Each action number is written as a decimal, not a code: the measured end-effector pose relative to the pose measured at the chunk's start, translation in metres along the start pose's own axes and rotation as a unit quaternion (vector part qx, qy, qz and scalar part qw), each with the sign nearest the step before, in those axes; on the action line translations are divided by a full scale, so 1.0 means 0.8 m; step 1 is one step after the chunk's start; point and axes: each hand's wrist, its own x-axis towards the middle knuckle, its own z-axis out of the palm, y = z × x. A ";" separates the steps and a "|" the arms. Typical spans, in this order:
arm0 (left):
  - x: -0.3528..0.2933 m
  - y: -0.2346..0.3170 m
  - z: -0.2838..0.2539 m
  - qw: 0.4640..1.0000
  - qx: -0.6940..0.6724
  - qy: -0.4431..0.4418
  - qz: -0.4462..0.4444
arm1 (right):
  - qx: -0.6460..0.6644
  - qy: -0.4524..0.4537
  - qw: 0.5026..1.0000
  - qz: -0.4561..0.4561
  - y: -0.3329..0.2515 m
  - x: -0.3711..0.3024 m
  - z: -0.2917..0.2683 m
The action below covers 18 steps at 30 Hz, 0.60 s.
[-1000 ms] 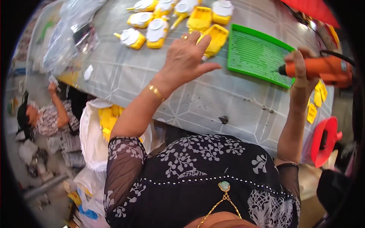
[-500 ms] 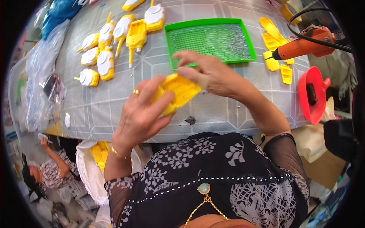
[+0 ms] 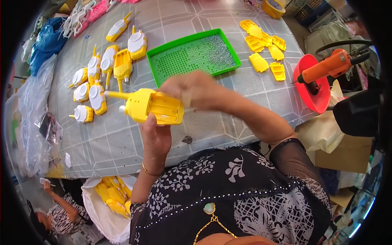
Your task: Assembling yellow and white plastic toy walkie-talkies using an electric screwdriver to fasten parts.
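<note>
One yellow casing [image 3: 141, 107] is gripped by the left hand [image 3: 157, 141], its thumb pressed against the near side and its other fingers mostly hidden underneath; the open compartment is turned upward. At the casing's far right corner, the right hand [image 3: 196, 90] is blurred, so whether its fingers are closed or touching cannot be told. The green tray [image 3: 183, 41] beyond those fingers is partly covered. Bare tabletop [image 3: 261, 90] is seen to their right, before the loose yellow pieces [image 3: 258, 63]

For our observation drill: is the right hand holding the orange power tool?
No, the orange tool is apart from the right hand.
</note>
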 end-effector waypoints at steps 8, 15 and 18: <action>0.017 -0.004 -0.007 0.996 -0.008 -0.058 -0.060 | -0.448 0.285 0.740 0.413 0.243 0.072 -0.214; 0.024 -0.006 -0.022 0.991 -0.070 -0.079 -0.077 | -0.439 0.175 0.774 0.422 0.279 0.072 -0.220; 0.021 0.003 -0.027 0.990 -0.091 -0.073 -0.080 | -0.386 0.236 0.821 0.348 0.219 0.083 -0.186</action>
